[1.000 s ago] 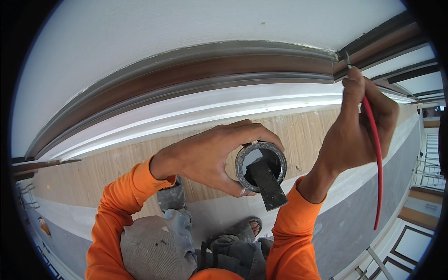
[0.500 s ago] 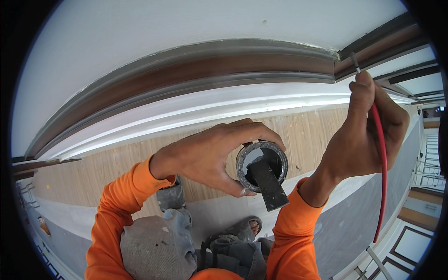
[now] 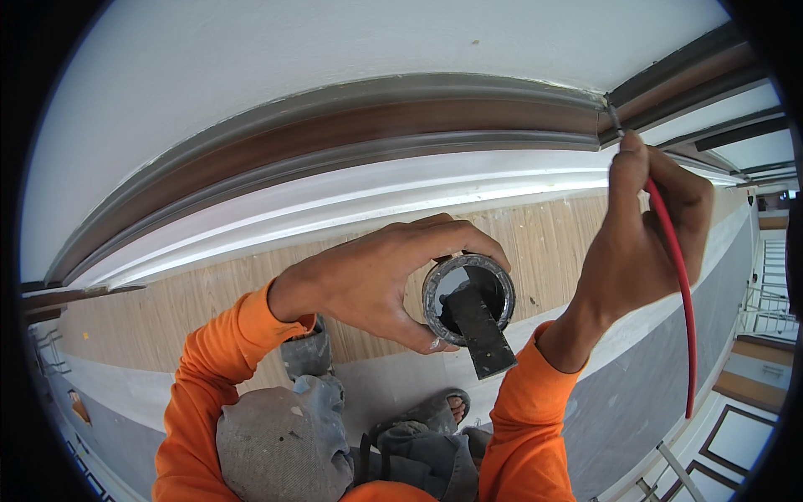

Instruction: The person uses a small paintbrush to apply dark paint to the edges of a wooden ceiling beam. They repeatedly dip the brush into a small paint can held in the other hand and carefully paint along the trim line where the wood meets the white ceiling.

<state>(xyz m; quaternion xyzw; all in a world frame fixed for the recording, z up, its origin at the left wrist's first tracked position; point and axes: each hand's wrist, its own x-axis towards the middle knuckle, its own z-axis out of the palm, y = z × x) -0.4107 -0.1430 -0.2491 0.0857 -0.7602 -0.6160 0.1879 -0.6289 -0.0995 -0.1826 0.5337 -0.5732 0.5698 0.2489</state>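
Observation:
My left hand (image 3: 381,276) is wrapped round a round paint can (image 3: 427,293) with a dark-smeared rim. Dark paint shows inside, and a flat black strip (image 3: 485,336) leans out over the rim toward me. My right hand (image 3: 640,226) pinches a thin paintbrush (image 3: 676,251) with a long red handle, its end hanging down past the wrist. The dark brush tip (image 3: 615,117) touches, or nearly touches, the corner where two lengths of brown and dark grey trim (image 3: 351,127) meet by the white wall.
A white wall (image 3: 335,42) rises beyond the trim, with a white ledge (image 3: 401,180) below it. Under my hands lie wood-look flooring (image 3: 552,251) and a grey floor covering (image 3: 619,410). Metal frame legs (image 3: 679,473) stand at lower right. My bent knee (image 3: 280,443) is at lower left.
My right hand has moved slightly left with the brush, bringing its tip from over the side trim to the corner by the wall. The left hand and can stay nearly still.

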